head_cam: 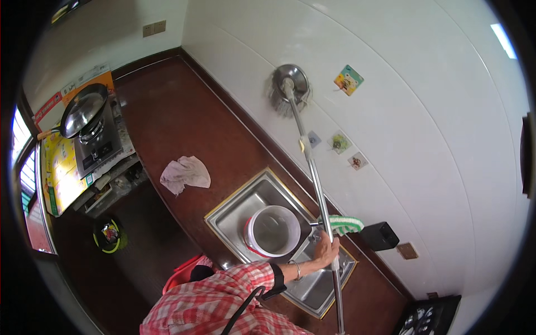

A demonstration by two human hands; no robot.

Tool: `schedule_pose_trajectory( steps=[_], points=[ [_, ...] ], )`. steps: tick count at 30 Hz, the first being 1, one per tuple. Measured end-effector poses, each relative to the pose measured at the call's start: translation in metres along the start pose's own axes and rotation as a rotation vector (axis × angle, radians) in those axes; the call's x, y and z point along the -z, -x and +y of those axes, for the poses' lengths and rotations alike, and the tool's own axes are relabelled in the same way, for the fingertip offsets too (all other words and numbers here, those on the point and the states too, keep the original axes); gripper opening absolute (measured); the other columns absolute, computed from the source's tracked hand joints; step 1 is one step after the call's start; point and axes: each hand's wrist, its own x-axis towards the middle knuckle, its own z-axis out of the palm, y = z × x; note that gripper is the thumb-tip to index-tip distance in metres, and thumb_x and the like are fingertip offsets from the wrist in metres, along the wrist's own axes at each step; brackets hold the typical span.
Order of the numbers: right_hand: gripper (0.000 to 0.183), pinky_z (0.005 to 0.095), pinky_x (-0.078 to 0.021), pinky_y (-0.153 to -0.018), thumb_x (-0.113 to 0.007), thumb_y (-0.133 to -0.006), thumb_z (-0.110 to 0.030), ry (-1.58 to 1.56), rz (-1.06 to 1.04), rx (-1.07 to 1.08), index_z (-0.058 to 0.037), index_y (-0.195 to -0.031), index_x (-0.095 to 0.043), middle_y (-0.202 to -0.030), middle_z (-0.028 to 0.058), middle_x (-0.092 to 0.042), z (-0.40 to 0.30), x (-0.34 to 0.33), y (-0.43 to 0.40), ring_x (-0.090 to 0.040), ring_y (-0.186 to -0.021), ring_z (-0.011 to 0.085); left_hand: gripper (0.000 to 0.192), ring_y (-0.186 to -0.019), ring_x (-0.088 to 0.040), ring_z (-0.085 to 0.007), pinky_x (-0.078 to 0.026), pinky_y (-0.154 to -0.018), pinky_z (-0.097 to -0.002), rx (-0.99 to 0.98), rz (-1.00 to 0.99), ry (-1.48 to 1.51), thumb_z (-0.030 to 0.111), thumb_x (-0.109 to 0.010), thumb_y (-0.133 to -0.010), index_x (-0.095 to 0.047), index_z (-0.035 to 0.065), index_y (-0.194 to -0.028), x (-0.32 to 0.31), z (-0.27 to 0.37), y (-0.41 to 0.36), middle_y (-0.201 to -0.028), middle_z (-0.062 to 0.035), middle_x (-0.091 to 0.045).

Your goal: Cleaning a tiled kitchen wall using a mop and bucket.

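My left hand (325, 251) is wrapped around the metal pole (317, 184) of a mop, over the smaller basin of the sink. Up by the white wall is the mop's steel disc (292, 77), with grey strands (284, 104) hanging from it. The pole's lower end runs out of the picture, and my right hand is out of view. A white plastic bucket (295, 234) of greyish liquid stands in the larger basin of the stainless steel sink (234, 213). Behind the pole, a green-and-white striped cloth (345, 225) lies near the faucet.
A crumpled pink cloth (185, 173) lies on the brown countertop (167, 109). At left, a lidded wok (86, 111) sits on a gas stove (98, 146). Below are a yellow-rimmed bin (107, 236) and a red plastic container (173, 278). A black box (380, 235) is beside the wall.
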Motion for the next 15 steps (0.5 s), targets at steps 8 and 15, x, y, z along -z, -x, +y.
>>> schedule_pose_trajectory(
  steps=[8, 15],
  points=[
    [0.028, 0.0433, -0.0419, -0.059, -0.045, -0.083, -0.032, 0.390, -0.081, 0.218, -0.0160, -0.105, -0.052, -0.091, 0.0175, -0.053, 0.153, -0.012, 0.088, -0.052, -0.066, 0.0353, 0.060, -0.048, -0.055, -0.0277, -0.045, -0.037, -0.0331, 0.204, -0.351, -0.161, 0.044, -0.046, -0.077, -0.027, -0.0049, -0.105, -0.067, -0.049, 0.092, -0.084, -0.0233, -0.052],
    [0.041, 0.0448, -0.0393, -0.065, -0.050, -0.079, -0.043, 0.021, -0.041, -0.096, -0.0063, -0.096, -0.054, -0.081, 0.0189, -0.057, 0.116, 0.001, 0.084, -0.052, -0.075, 0.0385, 0.074, -0.040, -0.052, -0.0215, -0.043, -0.030, -0.0275, 0.154, -0.544, -0.192, 0.042, -0.045, -0.079, -0.011, -0.0104, -0.117, -0.048, -0.034, 0.082, -0.084, -0.0229, -0.052]
  ],
)
